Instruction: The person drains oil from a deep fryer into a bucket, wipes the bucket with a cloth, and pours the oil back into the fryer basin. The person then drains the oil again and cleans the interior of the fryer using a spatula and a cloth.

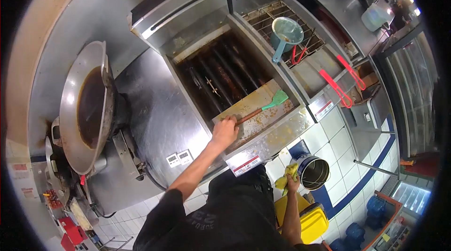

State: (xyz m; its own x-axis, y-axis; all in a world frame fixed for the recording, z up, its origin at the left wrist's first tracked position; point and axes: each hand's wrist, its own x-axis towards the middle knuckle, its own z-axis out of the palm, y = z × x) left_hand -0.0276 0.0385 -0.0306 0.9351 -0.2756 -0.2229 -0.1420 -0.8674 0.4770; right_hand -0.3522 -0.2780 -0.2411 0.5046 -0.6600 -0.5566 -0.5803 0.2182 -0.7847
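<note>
My left hand (225, 130) is closed round the wooden handle of a brush with a green head (278, 100). The brush lies over the greasy metal ledge (256, 118) at the front of a deep fryer vat (221, 75) with dark oil and several dark tubes inside. Lower down, my right hand (293, 183) grips a yellow cloth (285, 177) beside a round metal pot (314, 172) that stands low by the white tiles.
A wok (84, 110) with dark liquid is at the left. Two small timers (179, 158) lie on the steel counter (150, 105). Right of the vat are a blue-grey saucepan (286, 32) and red-handled baskets (336, 88). A yellow bin (312, 225) stands below.
</note>
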